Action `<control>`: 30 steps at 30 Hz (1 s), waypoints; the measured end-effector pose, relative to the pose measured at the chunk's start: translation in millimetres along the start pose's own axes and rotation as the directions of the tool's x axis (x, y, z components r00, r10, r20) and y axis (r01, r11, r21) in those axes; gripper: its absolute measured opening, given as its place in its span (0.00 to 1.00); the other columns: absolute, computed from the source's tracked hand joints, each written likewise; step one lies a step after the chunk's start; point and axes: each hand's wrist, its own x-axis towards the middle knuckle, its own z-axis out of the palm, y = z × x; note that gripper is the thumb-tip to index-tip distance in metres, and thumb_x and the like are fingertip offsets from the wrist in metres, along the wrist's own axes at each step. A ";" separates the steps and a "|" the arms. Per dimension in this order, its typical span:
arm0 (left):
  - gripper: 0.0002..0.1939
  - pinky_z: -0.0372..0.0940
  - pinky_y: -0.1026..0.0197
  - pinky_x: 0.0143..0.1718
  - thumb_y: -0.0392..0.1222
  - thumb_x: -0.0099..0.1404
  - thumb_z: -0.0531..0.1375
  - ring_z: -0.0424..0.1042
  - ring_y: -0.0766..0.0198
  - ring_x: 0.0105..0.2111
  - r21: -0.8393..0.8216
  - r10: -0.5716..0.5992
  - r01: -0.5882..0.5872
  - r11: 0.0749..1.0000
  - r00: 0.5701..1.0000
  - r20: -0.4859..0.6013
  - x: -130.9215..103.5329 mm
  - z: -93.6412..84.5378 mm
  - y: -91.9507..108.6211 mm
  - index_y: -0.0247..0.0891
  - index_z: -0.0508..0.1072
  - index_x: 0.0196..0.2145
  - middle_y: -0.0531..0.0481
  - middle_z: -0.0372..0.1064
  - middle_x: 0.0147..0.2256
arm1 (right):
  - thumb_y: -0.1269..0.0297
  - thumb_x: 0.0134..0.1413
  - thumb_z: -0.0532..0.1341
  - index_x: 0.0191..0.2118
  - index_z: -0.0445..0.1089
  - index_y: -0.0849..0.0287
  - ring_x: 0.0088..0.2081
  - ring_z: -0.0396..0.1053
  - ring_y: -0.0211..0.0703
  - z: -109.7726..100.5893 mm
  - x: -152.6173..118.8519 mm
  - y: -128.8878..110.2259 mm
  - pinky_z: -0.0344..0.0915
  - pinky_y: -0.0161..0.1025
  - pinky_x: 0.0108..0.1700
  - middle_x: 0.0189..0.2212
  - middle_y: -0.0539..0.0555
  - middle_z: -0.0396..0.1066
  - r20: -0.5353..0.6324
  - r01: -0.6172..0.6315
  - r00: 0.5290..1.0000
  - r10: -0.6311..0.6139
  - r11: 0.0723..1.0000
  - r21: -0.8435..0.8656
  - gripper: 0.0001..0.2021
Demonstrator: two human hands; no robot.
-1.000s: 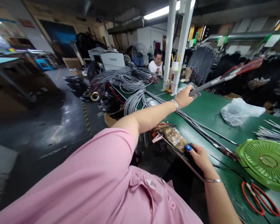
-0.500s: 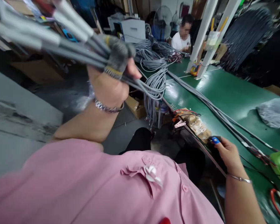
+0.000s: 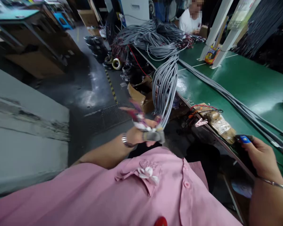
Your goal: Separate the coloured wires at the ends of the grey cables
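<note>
My left hand, partly covered by a grey glove piece and blurred, is closed around the lower ends of a grey cable bundle that hangs over the table edge. Red and white wire ends stick out past its fingers. At the right, my right hand rests at the table edge, its thumb with a blue wrap pressed on a small black object. A wrapped brown block with red and black leads lies beside it, near a pink clip.
Long grey cables run across the green table. White posts stand on it. A person in white sits beyond. An open carton is under the edge; a grey panel stands at the left.
My left hand has come down from the upper left to the hanging cable ends; the cables it held high are no longer raised. My right hand keeps its hold at the table edge. The view has shifted.
</note>
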 end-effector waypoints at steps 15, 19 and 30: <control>0.22 0.58 0.68 0.17 0.53 0.47 0.71 0.68 0.67 0.17 0.072 -0.322 0.334 0.940 0.798 0.509 63.6 47.0 -87.4 0.34 0.72 0.32 0.53 0.68 0.18 | 0.53 0.58 0.60 0.45 0.71 0.55 0.34 0.70 0.44 133.5 -92.6 -157.4 0.67 0.39 0.36 0.35 0.55 0.74 0.328 0.003 0.921 -0.211 0.844 0.536 0.14; 0.22 0.58 0.69 0.17 0.50 0.45 0.73 0.67 0.69 0.18 0.054 -0.294 0.302 0.952 0.844 0.448 65.2 52.0 -90.9 0.33 0.72 0.31 0.52 0.70 0.22 | 0.48 0.53 0.63 0.44 0.70 0.57 0.24 0.62 0.36 152.9 -72.7 -163.0 0.60 0.34 0.25 0.28 0.50 0.71 0.414 -0.206 0.902 -0.120 0.723 0.660 0.20; 0.19 0.66 0.64 0.27 0.51 0.48 0.71 0.71 0.66 0.24 0.051 -0.259 0.264 0.963 0.860 0.440 59.4 57.5 -91.4 0.32 0.76 0.31 0.49 0.73 0.25 | 0.49 0.52 0.64 0.32 0.72 0.58 0.25 0.64 0.38 163.2 -66.7 -152.0 0.60 0.35 0.27 0.24 0.50 0.69 0.405 -0.244 0.908 -0.103 0.656 0.714 0.15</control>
